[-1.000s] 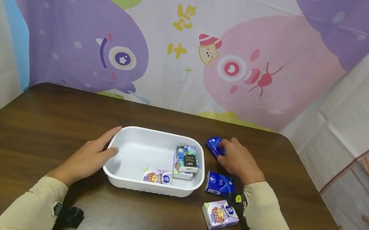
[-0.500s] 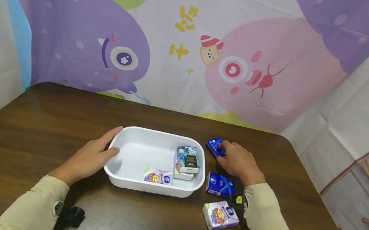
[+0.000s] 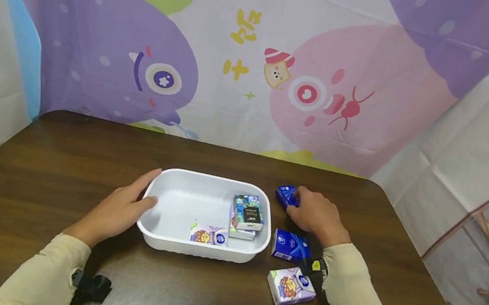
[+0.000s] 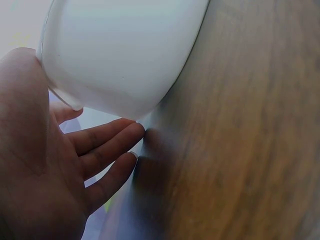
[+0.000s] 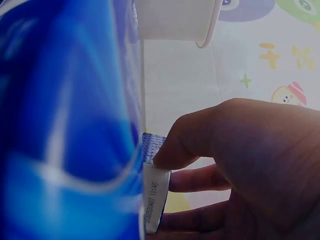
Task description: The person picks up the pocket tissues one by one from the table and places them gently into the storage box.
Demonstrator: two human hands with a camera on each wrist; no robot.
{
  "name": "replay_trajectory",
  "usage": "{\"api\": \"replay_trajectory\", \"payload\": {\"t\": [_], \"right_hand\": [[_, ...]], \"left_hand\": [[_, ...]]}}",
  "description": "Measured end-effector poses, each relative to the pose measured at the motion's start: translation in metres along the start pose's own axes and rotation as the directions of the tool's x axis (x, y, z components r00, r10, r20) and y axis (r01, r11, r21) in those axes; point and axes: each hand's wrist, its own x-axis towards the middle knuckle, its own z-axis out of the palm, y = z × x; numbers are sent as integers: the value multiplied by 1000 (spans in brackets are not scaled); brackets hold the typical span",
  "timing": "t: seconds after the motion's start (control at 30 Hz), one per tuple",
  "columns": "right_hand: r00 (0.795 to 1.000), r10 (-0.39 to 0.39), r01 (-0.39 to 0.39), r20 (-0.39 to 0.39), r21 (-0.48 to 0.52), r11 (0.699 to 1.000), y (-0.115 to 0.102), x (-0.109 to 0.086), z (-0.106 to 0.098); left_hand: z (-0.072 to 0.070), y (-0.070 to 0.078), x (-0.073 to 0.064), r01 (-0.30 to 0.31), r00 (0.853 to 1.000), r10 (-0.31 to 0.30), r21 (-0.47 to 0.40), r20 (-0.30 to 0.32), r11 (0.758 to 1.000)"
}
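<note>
My left hand [image 3: 114, 212] grips the left end of a white plastic basin [image 3: 174, 245], thumb at the rim; in the left wrist view the fingers [image 4: 107, 150] lie along the basin's outside wall. My right hand [image 3: 318, 213] pinches a blue tissue pack [image 3: 286, 195] at the table's far right of the basin; the right wrist view shows its white printed end [image 5: 156, 192] between thumb and fingers. Inside the basin are a purple-and-white tissue pack [image 3: 208, 234] and a green-blue pack [image 3: 247, 211] stacked on another light pack [image 3: 242, 233].
A second blue tissue pack [image 3: 289, 244] lies right of the basin, large and blurred in the right wrist view. Nearer the person lies another purple-and-white pack [image 3: 291, 287]. The brown table [image 3: 186, 291] ends at a printed cloth backdrop [image 3: 232, 108].
The blue pack in my right hand has shifted slightly to the right and looks more tilted. My left hand and the basin stay in place.
</note>
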Motion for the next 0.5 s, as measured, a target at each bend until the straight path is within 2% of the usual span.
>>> {"api": "replay_trajectory", "payload": {"t": [0.33,0.5], "right_hand": [[999,37,-37,2,46,998,0,-1,-2],[1000,24,-23,-20,51,998,0,0,-4]], "left_hand": [[0,0,1,-6,1000,6,7,-6,1000],[0,0,1,-4,1000,4,9,-4,1000]]}}
